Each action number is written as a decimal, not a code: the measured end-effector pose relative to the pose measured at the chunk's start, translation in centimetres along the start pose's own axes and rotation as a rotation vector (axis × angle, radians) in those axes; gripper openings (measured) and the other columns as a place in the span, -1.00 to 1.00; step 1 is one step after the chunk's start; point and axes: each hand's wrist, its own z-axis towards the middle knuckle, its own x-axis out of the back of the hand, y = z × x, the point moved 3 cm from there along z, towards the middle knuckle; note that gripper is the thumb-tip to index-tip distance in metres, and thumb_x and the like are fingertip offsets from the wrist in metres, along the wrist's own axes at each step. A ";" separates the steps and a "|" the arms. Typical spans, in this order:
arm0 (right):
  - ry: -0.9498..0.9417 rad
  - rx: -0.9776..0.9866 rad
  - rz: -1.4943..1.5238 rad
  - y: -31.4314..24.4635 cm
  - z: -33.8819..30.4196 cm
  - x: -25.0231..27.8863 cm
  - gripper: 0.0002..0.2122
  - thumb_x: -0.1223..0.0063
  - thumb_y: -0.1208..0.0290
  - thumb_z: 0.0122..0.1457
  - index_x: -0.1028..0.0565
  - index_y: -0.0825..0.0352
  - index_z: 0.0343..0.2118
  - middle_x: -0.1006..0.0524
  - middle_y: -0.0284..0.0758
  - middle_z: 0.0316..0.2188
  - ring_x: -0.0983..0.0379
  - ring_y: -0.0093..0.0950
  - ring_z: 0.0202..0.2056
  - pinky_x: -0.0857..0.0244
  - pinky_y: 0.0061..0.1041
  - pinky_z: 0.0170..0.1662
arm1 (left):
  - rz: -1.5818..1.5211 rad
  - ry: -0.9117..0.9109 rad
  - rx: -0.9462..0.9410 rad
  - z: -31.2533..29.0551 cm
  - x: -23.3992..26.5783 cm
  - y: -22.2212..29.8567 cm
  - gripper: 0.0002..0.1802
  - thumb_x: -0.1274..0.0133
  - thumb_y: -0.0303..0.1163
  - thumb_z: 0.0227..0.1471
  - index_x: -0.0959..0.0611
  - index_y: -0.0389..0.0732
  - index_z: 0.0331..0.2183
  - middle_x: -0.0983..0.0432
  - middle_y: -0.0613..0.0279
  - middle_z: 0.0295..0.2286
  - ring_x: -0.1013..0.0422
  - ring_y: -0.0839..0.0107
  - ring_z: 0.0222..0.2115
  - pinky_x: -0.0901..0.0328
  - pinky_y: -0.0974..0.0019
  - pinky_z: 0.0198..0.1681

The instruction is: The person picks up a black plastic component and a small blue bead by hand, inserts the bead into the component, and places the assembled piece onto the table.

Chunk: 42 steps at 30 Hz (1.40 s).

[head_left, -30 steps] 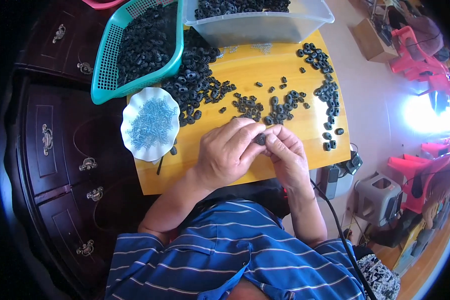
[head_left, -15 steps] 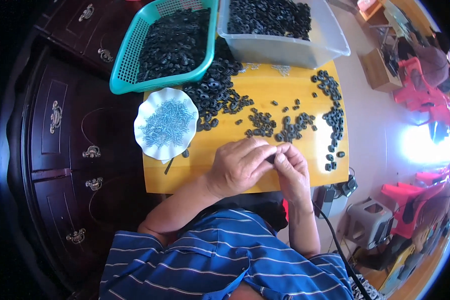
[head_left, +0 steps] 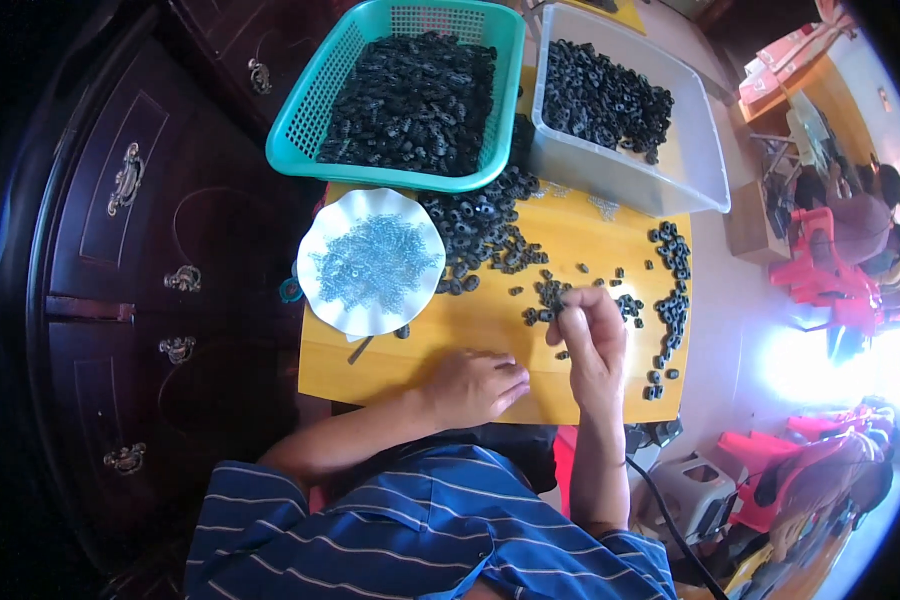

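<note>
My left hand (head_left: 482, 388) rests near the front edge of the yellow table (head_left: 435, 335), fingers curled in; anything inside them is hidden. Farther right, my right hand (head_left: 598, 345) is raised with thumb and forefinger pinched together. Whatever is between those fingertips is too small to make out. Just beyond it lie small black parts (head_left: 550, 292), partly covered by the hand. A larger heap of black ring-shaped pieces (head_left: 470, 228) spreads to the left. Beside that heap stands a white scalloped plate (head_left: 315, 291) bearing many small silvery springs (head_left: 375, 262).
At the back are a green mesh basket (head_left: 288, 135) of black parts and a clear plastic bin (head_left: 642, 188) of black pieces. A column of black pieces (head_left: 673, 300) lines the right edge. Dark drawers (head_left: 100, 250) stand left; a grey stool (head_left: 692, 490) stands right.
My hands were together over the table; now they are apart. The right has reached forward to the small black parts, the left has come lower. The whole view has shifted and turned slightly.
</note>
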 end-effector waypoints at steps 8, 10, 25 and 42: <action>-0.156 0.430 -0.422 -5.1 11.9 -9.7 -0.78 -0.10 0.49 0.27 -0.53 0.37 -0.04 -0.67 -0.16 -0.26 -0.65 -0.40 -0.23 -0.46 -0.41 -0.16 | -0.007 -0.028 -0.068 -1.1 -1.9 -1.3 -0.89 -0.21 -0.35 0.07 -0.64 -0.14 -0.42 -0.48 0.22 -0.47 -0.53 0.26 -0.41 -0.45 0.19 -0.32; -0.175 0.410 -0.379 -5.3 12.7 -10.2 -0.77 -0.06 0.52 0.30 -0.52 0.38 0.00 -0.66 -0.23 -0.22 -0.60 -0.47 -0.17 -0.43 -0.46 -0.07 | -0.013 -0.013 -0.059 -1.2 -1.9 -1.3 -0.89 -0.21 -0.35 0.07 -0.64 -0.15 -0.41 -0.48 0.22 -0.47 -0.53 0.25 -0.40 -0.44 0.18 -0.30; -0.154 0.495 -1.015 4.3 8.1 -3.0 -0.66 -0.30 0.46 0.03 -0.58 0.33 -0.08 -0.57 -0.17 -0.07 -0.51 -0.11 -0.04 -0.41 -0.22 0.02 | -0.043 -0.047 -0.050 -0.6 -0.9 -1.0 -0.87 -0.17 -0.37 0.05 -0.56 -0.17 -0.44 -0.49 0.14 -0.48 -0.55 0.14 -0.40 -0.44 0.13 -0.31; -0.125 0.531 -1.101 4.0 5.0 -0.4 -0.81 -0.24 0.50 0.04 -0.61 0.24 -0.23 -0.56 -0.30 -0.19 -0.50 -0.20 -0.16 -0.38 -0.23 -0.07 | -0.044 -0.007 -0.038 -0.9 -1.4 -1.3 -0.90 -0.20 -0.37 0.06 -0.63 -0.15 -0.44 -0.48 0.17 -0.53 -0.52 0.17 -0.46 -0.41 0.15 -0.35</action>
